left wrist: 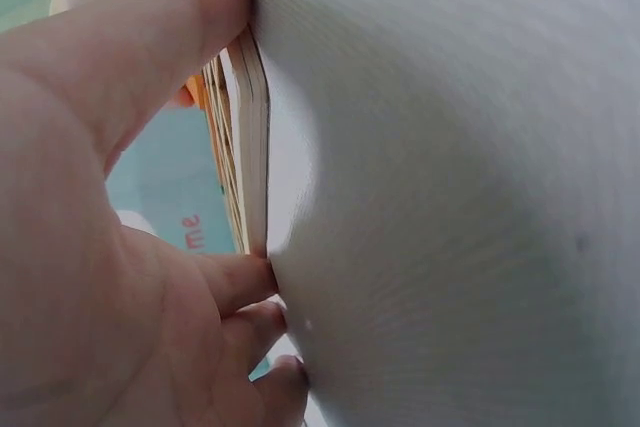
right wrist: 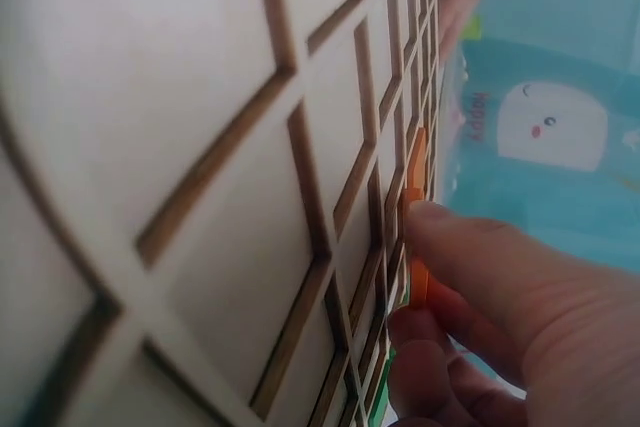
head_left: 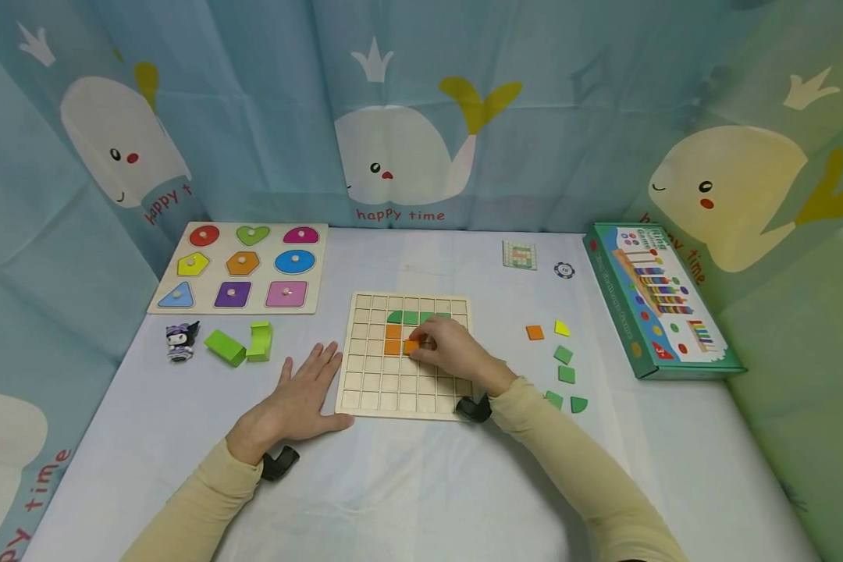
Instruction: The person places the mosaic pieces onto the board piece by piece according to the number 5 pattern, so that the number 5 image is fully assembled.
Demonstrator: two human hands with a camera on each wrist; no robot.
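A wooden grid board lies flat on the white table. In its upper part sit a row of green tiles and, below their left end, orange squares. My right hand pinches an orange square tile between thumb and fingers, just right of the lower orange square. The right wrist view shows that tile at the grid; whether it is seated in a cell I cannot tell. Spread on the tabletop, my left hand rests at the board's left edge, with fingertips close against it.
Loose orange, yellow and green tiles lie right of the board. Behind them are a pattern card, a round chip and a green box. A shape puzzle, figurine and green blocks lie left.
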